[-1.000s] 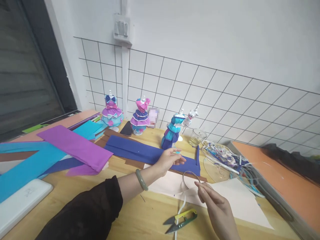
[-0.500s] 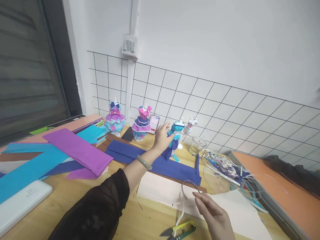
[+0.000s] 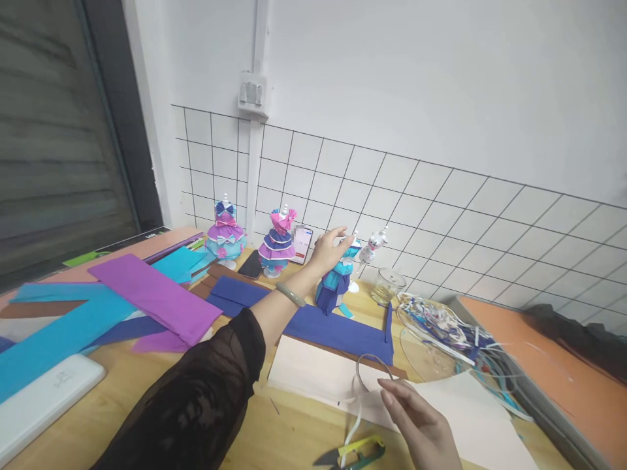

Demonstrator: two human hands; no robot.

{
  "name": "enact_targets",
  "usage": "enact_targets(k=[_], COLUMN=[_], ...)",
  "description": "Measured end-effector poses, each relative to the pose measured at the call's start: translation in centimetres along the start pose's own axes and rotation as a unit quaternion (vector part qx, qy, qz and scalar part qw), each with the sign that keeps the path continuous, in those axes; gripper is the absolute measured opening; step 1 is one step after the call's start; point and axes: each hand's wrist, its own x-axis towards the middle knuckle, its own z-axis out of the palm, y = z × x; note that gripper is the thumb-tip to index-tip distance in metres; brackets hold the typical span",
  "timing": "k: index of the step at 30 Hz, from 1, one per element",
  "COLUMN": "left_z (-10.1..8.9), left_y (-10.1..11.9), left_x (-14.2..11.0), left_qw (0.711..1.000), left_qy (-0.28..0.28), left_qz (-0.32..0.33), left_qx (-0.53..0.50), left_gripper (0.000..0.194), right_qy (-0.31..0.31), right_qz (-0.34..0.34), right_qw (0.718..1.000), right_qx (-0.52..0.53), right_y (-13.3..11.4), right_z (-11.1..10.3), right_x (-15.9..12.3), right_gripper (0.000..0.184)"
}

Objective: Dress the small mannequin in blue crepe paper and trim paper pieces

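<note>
My left hand reaches forward to the upper part of a small dress form in a teal and navy paper dress. Its fingers are stretched out and apart from the thumb, and the thumb covers part of the bodice. Whether it touches the dress I cannot tell. My right hand is closed in a pinch at the lower right, its fingertips at a thin grey-brown loop. What it holds is unclear. Beside it a narrow white strip hangs over yellow-green thread snips.
Two more dressed forms and a bare patterned form stand behind, with phones nearby. Navy paper, white paper and purple paper cover the table. A glass jar and tangled scraps lie right.
My left hand has shifted right and slightly up, from beside the teal dress to its top, showing more of the skirt. My right hand stays nearly still.
</note>
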Motion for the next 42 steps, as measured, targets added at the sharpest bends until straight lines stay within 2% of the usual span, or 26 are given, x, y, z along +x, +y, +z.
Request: enact_targets(k=[3, 6, 11, 15, 21, 24, 28, 31, 35, 38, 42], left_z=[0.7, 1.2, 1.0, -0.7, -4.5, -5.7, -5.9, -5.4, -4.6, -3.9, -3.2], left_y=[-0.2, -0.3, 0.2, 2.0, 6.6, 8.6, 10.0, 10.0, 9.1, 8.3, 7.4], left_x=[0.7, 1.0, 1.0, 1.2, 1.8, 0.7, -2.3, -4.6, -6.4, -6.9, -7.0], left_qw=[1.0, 0.999, 1.0, 0.999, 0.989, 0.984, 0.977, 0.962, 0.945, 0.943, 0.949], left_qy=[-0.026, -0.024, 0.0, 0.017, 0.038, 0.008, -0.027, -0.075, -0.099, -0.093, -0.087], left_qz=[-0.009, -0.029, -0.027, -0.009, 0.012, 0.007, -0.066, -0.137, -0.206, -0.206, -0.188], left_qx=[-0.007, 0.01, 0.016, -0.039, -0.145, -0.179, -0.199, -0.222, -0.235, -0.245, -0.239], left_gripper=[0.042, 0.033, 0.022, 0.019, 0.025, 0.025, 0.023, 0.022, 0.021, 0.021, 0.023], right_qy=[0.031, 0.059, 0.048, 0.037, -0.007, -0.008, 0.003, 0.011, 0.031, 0.027, -0.002], right_qz=[-0.012, -0.017, -0.028, -0.042, -0.043, -0.035, -0.032, -0.031, -0.027, -0.051, -0.062], right_qw=[0.999, 0.998, 0.998, 0.998, 0.999, 0.999, 0.999, 0.999, 0.998, 0.998, 0.997], right_qx=[0.013, 0.026, 0.029, 0.013, -0.006, -0.008, 0.004, 0.022, 0.042, 0.04, 0.044], right_y=[-0.6, -1.1, -1.2, -0.9, -0.3, -0.3, -0.7, -0.8, -1.7, -3.8, -7.9], right_z=[0.5, 1.1, 1.6, 1.6, 1.2, 1.1, 1.2, 1.2, 1.2, 1.2, 1.7], right_x=[-0.4, -0.8, -0.9, -0.8, -0.3, -0.3, -0.4, -0.3, -0.2, 0.2, 1.6], right_gripper=[0.028, 0.026, 0.026, 0.026, 0.026, 0.026, 0.026, 0.025, 0.022, 0.022, 0.027])
